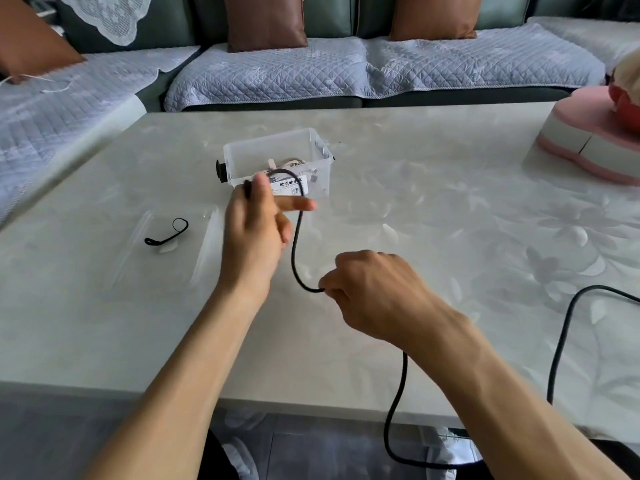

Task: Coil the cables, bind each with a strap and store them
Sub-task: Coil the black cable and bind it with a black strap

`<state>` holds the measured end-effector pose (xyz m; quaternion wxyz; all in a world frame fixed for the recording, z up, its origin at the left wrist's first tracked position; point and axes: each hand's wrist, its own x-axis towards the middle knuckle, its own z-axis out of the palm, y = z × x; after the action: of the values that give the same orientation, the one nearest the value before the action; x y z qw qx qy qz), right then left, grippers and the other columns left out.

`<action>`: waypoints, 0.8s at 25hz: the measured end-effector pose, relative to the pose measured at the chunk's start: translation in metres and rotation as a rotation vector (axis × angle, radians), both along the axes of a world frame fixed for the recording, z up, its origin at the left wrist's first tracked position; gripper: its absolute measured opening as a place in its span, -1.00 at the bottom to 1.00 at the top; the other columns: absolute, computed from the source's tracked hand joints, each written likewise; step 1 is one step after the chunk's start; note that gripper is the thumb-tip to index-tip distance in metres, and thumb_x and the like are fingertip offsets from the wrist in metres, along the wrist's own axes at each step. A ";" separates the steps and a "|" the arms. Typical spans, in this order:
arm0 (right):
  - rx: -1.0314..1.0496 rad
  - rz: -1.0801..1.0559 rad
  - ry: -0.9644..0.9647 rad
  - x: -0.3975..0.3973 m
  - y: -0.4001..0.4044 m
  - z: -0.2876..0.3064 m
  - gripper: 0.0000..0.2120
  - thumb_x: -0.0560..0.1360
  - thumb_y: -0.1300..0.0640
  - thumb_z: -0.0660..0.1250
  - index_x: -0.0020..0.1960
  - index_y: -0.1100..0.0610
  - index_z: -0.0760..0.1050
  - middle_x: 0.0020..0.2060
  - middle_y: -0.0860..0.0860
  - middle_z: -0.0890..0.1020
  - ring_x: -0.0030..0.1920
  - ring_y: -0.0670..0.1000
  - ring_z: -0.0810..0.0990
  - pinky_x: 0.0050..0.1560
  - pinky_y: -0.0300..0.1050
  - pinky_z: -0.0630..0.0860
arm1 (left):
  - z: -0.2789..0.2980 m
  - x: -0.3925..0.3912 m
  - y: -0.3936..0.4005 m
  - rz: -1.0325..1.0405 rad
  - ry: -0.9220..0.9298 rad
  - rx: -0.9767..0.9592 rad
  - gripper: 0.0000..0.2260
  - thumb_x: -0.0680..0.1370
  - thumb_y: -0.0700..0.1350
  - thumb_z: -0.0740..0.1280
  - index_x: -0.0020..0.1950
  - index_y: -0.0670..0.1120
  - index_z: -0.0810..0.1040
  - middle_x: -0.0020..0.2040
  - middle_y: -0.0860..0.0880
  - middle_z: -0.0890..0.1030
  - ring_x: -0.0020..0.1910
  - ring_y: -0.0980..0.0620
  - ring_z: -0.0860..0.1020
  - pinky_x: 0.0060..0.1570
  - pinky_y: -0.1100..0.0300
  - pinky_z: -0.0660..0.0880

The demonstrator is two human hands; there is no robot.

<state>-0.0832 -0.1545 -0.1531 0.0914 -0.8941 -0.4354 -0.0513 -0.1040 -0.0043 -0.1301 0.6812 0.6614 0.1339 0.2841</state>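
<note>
Soft, even daylight fills the scene, bright without harsh glare, and the pale table (433, 209) carries only a mild sheen. Shadows under the forearms are faint and diffuse. The wide-angle lens bows the table's edges and the sofa (311, 71) line, and the left hand (258, 226) shows slight motion blur.

Left hand (256, 230) raised, thumb pinching, index finger outstretched; right hand (374, 292) lower, fingers (329, 282) curled tight.

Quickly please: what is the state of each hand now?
Left hand: grip pinches one end of the black cable.
Right hand: grip closed around the same cable.
</note>
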 end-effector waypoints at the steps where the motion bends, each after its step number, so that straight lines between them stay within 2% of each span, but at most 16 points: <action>1: 0.041 0.073 -0.034 0.002 -0.002 0.001 -0.87 0.48 0.21 0.27 -0.20 0.06 0.53 -0.35 -0.01 0.36 -0.34 0.16 0.42 -0.48 -0.17 0.13 | -0.004 -0.001 -0.002 -0.053 0.063 0.212 -0.76 0.71 0.01 0.04 -0.09 -0.01 0.35 -0.23 -0.01 0.71 -0.51 0.01 0.34 -0.45 0.26 0.32; 3: 0.141 0.188 -0.087 0.007 -0.007 0.001 -0.92 0.45 0.14 0.36 -0.20 0.03 0.62 -0.35 -0.04 0.46 -0.39 0.16 0.48 -0.48 -0.21 0.22 | -0.011 -0.004 -0.008 -0.172 0.176 0.453 -0.78 0.70 0.01 0.08 -0.10 -0.02 0.34 -0.23 0.08 0.71 -0.45 0.02 0.42 -0.33 0.25 0.41; 5: 0.318 0.218 -0.111 0.011 -0.012 0.001 -0.95 0.39 0.07 0.43 -0.19 0.04 0.64 -0.33 -0.04 0.53 -0.41 0.12 0.52 -0.47 -0.19 0.32 | -0.014 -0.005 -0.010 -0.280 0.270 0.514 -0.72 0.68 0.02 0.13 -0.17 -0.10 0.33 -0.37 0.11 0.63 -0.42 0.06 0.47 -0.23 0.15 0.42; 6: 0.402 0.194 -0.092 0.013 -0.014 0.002 -0.93 0.38 0.05 0.45 -0.20 0.04 0.63 -0.33 -0.05 0.53 -0.40 0.09 0.51 -0.46 -0.17 0.35 | -0.015 -0.005 -0.010 -0.352 0.294 0.488 -0.68 0.67 0.03 0.15 -0.20 -0.13 0.33 -0.43 0.07 0.58 -0.41 0.04 0.49 -0.21 0.09 0.42; 8: 0.554 0.076 -0.012 0.019 -0.018 0.003 -0.85 0.40 0.02 0.48 -0.22 0.06 0.57 -0.32 -0.09 0.48 -0.40 0.03 0.45 -0.43 -0.11 0.38 | -0.015 -0.006 -0.010 -0.482 0.324 0.374 -0.64 0.66 0.03 0.16 -0.22 -0.19 0.32 -0.52 -0.09 0.49 -0.44 -0.09 0.52 -0.21 0.00 0.44; 9: 0.610 0.015 0.042 0.023 -0.020 0.002 -0.81 0.40 0.00 0.50 -0.22 0.09 0.56 -0.32 -0.09 0.48 -0.39 0.00 0.43 -0.40 -0.09 0.39 | -0.013 -0.006 -0.010 -0.504 0.350 0.323 -0.64 0.67 0.00 0.16 -0.22 -0.21 0.31 -0.55 -0.12 0.41 -0.49 -0.12 0.48 -0.27 0.04 0.44; 12: 0.714 -0.095 0.190 0.032 -0.022 -0.002 -0.74 0.36 -0.02 0.55 -0.24 0.12 0.54 -0.35 -0.08 0.50 -0.37 -0.07 0.42 -0.36 -0.23 0.33 | -0.010 -0.009 -0.010 -0.532 0.378 0.218 -0.67 0.67 -0.06 0.14 -0.24 -0.20 0.30 -0.55 -0.04 0.21 -0.57 -0.04 0.21 -0.47 0.16 0.25; 14: 0.760 -0.143 0.257 0.034 -0.020 -0.004 -0.72 0.35 -0.02 0.56 -0.25 0.12 0.53 -0.38 -0.09 0.49 -0.38 -0.09 0.41 -0.37 -0.31 0.28 | -0.009 -0.010 -0.009 -0.582 0.365 0.129 -0.69 0.67 -0.06 0.13 -0.22 -0.18 0.32 -0.56 0.01 0.15 -0.56 0.02 0.08 -0.47 0.17 0.13; 18: 0.830 -0.112 0.315 0.034 -0.015 -0.008 -0.87 0.43 0.06 0.50 -0.07 0.08 0.64 -0.25 -0.03 0.57 -0.29 -0.08 0.49 -0.29 -0.40 0.33 | -0.008 -0.009 -0.007 -0.612 0.377 -0.229 -0.69 0.62 0.02 0.16 -0.29 -0.07 0.30 -0.60 0.06 0.11 -0.61 0.11 0.02 -0.49 0.19 0.01; 20: 0.848 -0.059 0.271 0.033 -0.012 -0.011 -0.86 0.50 0.14 0.43 0.04 0.08 0.68 -0.23 -0.01 0.58 -0.27 -0.08 0.50 -0.24 -0.42 0.32 | -0.006 -0.008 -0.006 -0.596 0.362 -0.422 -0.72 0.55 0.05 0.21 -0.31 -0.05 0.33 -0.61 0.08 0.10 -0.64 0.15 0.03 -0.51 0.21 -0.03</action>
<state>-0.0505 -0.1661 -0.1641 0.5045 -0.7884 -0.3341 -0.1104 -0.1121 -0.0098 -0.1366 0.8198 0.5563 0.1096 -0.0803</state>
